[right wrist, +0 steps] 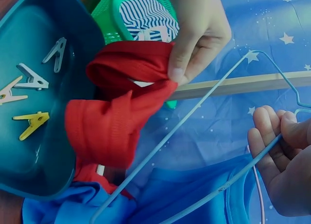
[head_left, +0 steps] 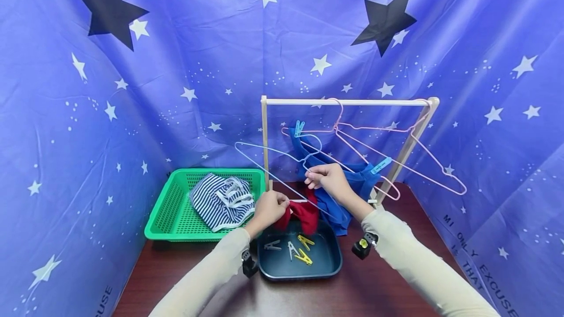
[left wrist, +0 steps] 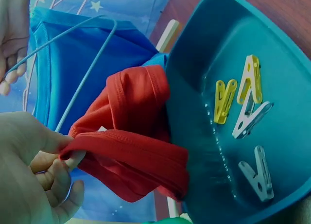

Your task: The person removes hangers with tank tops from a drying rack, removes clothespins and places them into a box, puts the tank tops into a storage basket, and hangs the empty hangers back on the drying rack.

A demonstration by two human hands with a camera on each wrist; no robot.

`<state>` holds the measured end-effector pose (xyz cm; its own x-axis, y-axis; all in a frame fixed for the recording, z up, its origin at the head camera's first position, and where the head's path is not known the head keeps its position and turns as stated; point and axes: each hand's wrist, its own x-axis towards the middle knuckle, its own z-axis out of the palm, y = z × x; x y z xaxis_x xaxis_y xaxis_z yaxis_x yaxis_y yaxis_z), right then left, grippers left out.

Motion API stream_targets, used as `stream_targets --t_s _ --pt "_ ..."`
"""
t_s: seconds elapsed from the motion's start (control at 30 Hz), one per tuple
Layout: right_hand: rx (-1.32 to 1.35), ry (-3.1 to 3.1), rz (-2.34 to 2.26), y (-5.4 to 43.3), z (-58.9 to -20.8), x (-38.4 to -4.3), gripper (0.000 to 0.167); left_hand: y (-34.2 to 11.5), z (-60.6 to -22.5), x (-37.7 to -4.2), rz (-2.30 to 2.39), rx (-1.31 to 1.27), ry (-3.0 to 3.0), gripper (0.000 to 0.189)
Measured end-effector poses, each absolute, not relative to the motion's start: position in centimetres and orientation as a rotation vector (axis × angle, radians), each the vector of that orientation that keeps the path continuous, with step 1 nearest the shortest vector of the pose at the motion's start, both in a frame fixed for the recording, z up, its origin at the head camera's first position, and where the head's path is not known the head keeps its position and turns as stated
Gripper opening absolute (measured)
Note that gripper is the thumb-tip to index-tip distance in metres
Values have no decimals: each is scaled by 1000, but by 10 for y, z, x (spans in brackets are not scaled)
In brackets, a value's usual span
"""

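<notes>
In the head view my left hand (head_left: 270, 210) pinches the edge of a red garment (left wrist: 124, 151) between thumb and fingers. The garment hangs bunched over the rear edge of a dark tray (head_left: 299, 276). To the right, my right hand (head_left: 333, 181) grips a light blue wire hanger (right wrist: 221, 188) near the base of its hook, one long arm of it reaching left. The hanger's lower end crosses in front of a blue garment (left wrist: 63, 78), which hangs from a pink hanger (head_left: 336, 125) with blue clothespins (head_left: 381, 165) on it.
A wooden rack (head_left: 361, 102) stands behind the hands, with another pink hanger (head_left: 434, 153) at its right end. Several yellow and pale clothespins (head_left: 303, 257) lie in the tray. On the left sits a green basket (head_left: 163, 226) with a striped garment (head_left: 207, 204) in it.
</notes>
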<state>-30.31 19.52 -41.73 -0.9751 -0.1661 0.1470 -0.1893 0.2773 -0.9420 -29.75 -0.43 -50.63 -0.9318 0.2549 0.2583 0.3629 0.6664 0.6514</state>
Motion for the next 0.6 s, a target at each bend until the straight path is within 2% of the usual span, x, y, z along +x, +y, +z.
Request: stream_targets --t_s 0.6 --pt "301 -2543 1851 213 -427 -301 22 -11 -489 -302 -1139 -467 -2706 16"
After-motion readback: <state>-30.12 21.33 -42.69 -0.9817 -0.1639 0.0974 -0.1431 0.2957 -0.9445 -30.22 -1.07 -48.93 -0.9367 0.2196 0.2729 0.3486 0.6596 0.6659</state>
